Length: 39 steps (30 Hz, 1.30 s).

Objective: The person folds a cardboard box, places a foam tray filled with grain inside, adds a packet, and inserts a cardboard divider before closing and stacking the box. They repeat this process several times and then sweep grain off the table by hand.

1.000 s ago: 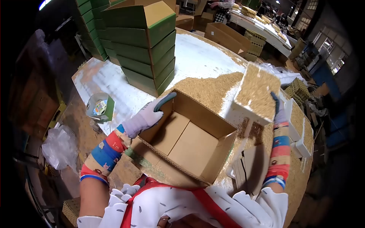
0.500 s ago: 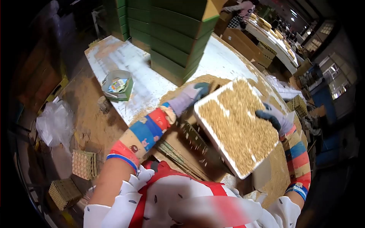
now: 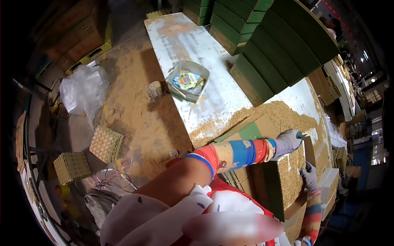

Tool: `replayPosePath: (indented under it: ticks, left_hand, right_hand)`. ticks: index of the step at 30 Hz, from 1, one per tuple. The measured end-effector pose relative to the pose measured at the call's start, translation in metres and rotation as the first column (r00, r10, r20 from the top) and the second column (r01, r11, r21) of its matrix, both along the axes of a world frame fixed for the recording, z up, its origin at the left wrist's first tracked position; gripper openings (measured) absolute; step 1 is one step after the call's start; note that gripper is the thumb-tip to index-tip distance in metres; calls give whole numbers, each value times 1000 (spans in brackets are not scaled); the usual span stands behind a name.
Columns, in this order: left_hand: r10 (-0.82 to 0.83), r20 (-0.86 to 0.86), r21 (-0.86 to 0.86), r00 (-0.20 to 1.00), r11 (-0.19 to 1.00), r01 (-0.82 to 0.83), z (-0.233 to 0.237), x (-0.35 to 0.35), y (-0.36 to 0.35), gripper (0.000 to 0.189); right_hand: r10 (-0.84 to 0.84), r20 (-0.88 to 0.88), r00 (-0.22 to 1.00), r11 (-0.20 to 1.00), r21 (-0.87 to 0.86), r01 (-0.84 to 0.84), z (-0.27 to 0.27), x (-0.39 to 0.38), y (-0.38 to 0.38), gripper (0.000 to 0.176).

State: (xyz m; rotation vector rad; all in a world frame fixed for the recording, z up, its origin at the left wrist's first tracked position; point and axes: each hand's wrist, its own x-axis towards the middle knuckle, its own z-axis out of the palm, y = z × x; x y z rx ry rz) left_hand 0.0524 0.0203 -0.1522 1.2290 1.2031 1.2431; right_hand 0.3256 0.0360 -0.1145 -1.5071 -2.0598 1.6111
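Observation:
A foam tray covered with loose husks (image 3: 292, 180) lies in an open carton with a dark green side (image 3: 273, 188), close to my body at the lower right. My left hand (image 3: 288, 142), in a pale glove with dark fingertips, is closed at the carton's far edge, where a brown flap (image 3: 309, 151) stands up; its grip is partly hidden. Gloved alike, my right hand (image 3: 310, 177) rests at the right edge of the carton, fingers and thumb apart, touching the husk layer's border. Beside my left forearm lies a flattened carton piece with a green stripe (image 3: 250, 131).
Tall stacks of green cartons (image 3: 283, 45) stand on the white table (image 3: 221, 82). A bin of colourful cards (image 3: 186, 82) sits near its left edge. Husks (image 3: 283, 112) are spread on the tabletop. Egg trays (image 3: 106, 143) and a plastic bag (image 3: 84, 88) are on the floor, left.
The husk-covered tray, held tilted between both hands earlier, now lies down in the carton. My left hand has moved to the far flap, and the view has swung left.

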Motion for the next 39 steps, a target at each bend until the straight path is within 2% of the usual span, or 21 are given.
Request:
replayPosePath:
  ticks: [2,5,7,8,11,13,14,15,18,21,25,26,27,28,29,31,32,34,35,38,39]
  left_hand:
    - [-26,-16,-2,1000,1000,26,0,4,8,31]
    - [-307,55,90,950,949,301,4,-24,4,50]
    - [-153,62,210,986,968,137,-1,-81,-11,58]
    - [8,-406,208,914,975,83,4,-89,-31,50]
    - [255,-572,117,780,966,-230,-19,-270,-59,61]
    - [57,-818,-211,573,896,-391,-44,-352,-61,69]
    - [98,-759,-209,644,900,-383,-49,-358,-72,63]
    - [-172,-937,-305,304,827,-472,-81,-377,-66,52]
    - [-180,-916,-314,359,877,-363,-151,-432,-60,45]
    - [10,-995,-30,97,915,-403,-177,-457,-46,41]
    - [131,-949,39,286,951,-306,-252,-514,-13,39]
    - [189,-927,117,325,967,-228,-262,-525,-13,40]
    - [232,-781,-25,579,916,-400,-199,-465,-37,40]
    - [378,-566,-163,732,820,-549,-106,-377,-68,41]
    - [452,-492,-89,744,824,-559,-115,-384,-63,40]
    - [556,-327,62,764,820,-569,-129,-395,-56,37]
    - [508,-674,365,537,860,-356,-137,-406,-55,37]
    - [612,-217,62,761,786,-615,-54,-307,-59,35]
    - [559,-159,313,814,810,-496,-75,-325,-46,35]
    - [333,52,263,942,905,-334,-8,-233,-18,38]
    - [84,10,295,996,952,-83,23,-181,-27,38]
  right_hand:
    - [-178,428,886,812,572,-114,1,-27,-40,50]
    - [-327,714,619,216,694,-687,54,-90,-90,49]
    - [-183,633,752,369,753,-544,64,-118,-107,61]
    - [-77,600,796,503,713,-488,56,-122,-108,69]
    - [-17,697,717,705,517,-486,-6,-111,-109,84]
    - [-20,783,621,731,435,-525,-36,-114,-103,87]
    - [-30,733,680,717,489,-496,-34,-116,-101,85]
    - [-44,713,699,708,516,-482,-35,-113,-100,83]
    - [-77,642,763,697,582,-420,-41,-105,-107,80]
    - [9,368,930,864,466,-192,-9,-84,-96,73]
    - [-443,-172,880,452,805,384,66,13,-121,65]
    - [-581,-77,810,424,821,383,53,58,-133,71]
    - [-696,18,717,402,838,369,28,106,-141,78]
    - [-728,362,582,595,756,273,-1,140,-156,87]
    - [-640,664,388,763,611,212,-31,164,-173,96]
    - [-469,796,383,883,414,222,-82,185,-196,109]
    - [-541,753,374,840,503,202,-112,196,-205,107]
    - [-655,647,392,731,673,110,-136,193,-212,94]
    - [-662,614,429,711,696,101,-140,192,-213,87]
    - [-602,664,444,738,675,-10,-132,184,-214,63]
    - [-600,623,502,700,712,-47,-144,192,-209,57]
